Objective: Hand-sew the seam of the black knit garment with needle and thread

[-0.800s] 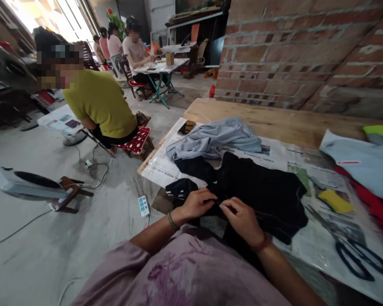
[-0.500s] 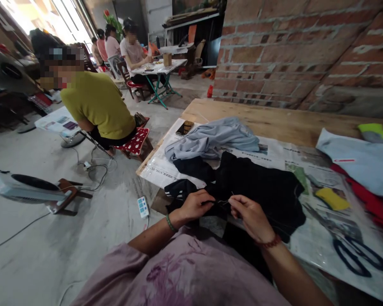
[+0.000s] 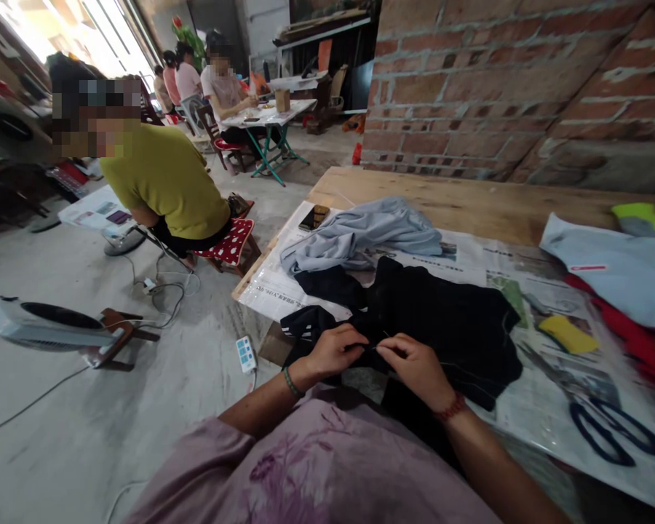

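My left hand (image 3: 335,351), a green bracelet on its wrist, pinches an edge of a black garment (image 3: 442,309) at the table's near edge. Close beside it, my right hand (image 3: 415,367), wearing a red bracelet, has thumb and forefinger pressed together on a thin needle (image 3: 386,334). Only the needle's tip shows above the fingers. The fingertips of both hands nearly meet over the black cloth. Most of the garment lies spread to the right, and a striped dark part (image 3: 308,324) lies to the left.
Scissors (image 3: 614,429) with dark blue handles and a yellow cloth piece (image 3: 568,335) lie right on the newspaper-covered table. Grey-blue fabric (image 3: 360,233) and a phone (image 3: 314,217) lie farther back. A power strip (image 3: 245,354) and fan (image 3: 49,324) stand left; a person (image 3: 169,182) sits beyond.
My right hand has moved left, closer to my left hand. The pale thread seen between the hands before is now mostly out of sight. My left hand has barely moved.
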`<state>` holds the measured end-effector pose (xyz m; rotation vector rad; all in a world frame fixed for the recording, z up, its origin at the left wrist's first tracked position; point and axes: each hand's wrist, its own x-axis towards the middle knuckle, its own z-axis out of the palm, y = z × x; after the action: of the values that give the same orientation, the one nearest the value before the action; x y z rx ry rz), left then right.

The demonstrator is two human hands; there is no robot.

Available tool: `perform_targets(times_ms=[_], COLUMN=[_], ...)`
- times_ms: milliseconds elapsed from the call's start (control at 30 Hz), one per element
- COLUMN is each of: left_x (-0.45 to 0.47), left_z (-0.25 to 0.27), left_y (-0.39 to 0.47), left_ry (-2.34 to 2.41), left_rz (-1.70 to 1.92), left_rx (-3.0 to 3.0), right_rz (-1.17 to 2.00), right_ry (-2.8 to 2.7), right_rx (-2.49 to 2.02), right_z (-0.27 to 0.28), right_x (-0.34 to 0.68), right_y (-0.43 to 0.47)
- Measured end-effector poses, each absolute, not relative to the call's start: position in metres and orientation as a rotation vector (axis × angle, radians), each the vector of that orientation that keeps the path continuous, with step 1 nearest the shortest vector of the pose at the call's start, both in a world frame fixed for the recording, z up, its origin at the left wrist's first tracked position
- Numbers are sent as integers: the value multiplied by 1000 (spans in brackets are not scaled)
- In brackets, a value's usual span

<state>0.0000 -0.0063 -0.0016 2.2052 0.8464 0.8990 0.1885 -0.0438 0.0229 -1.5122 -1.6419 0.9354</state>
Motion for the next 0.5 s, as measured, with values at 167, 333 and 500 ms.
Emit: perform_targets(times_ms=[167, 333, 500], left_x=[-2, -2, 0], left_z=[-4, -3, 0], left_y=[-6, -5, -4], left_ry=[858, 913, 919], left_rz=[897, 868, 811], left_rx=[2184, 2165, 2168], right_rz=[844, 700, 519], right_ry=[-1431, -1352, -1549], right_rx=[-1611, -1659, -1561], right_z=[20, 14, 14], right_x=[195, 205, 200], right_y=[-40, -45, -57])
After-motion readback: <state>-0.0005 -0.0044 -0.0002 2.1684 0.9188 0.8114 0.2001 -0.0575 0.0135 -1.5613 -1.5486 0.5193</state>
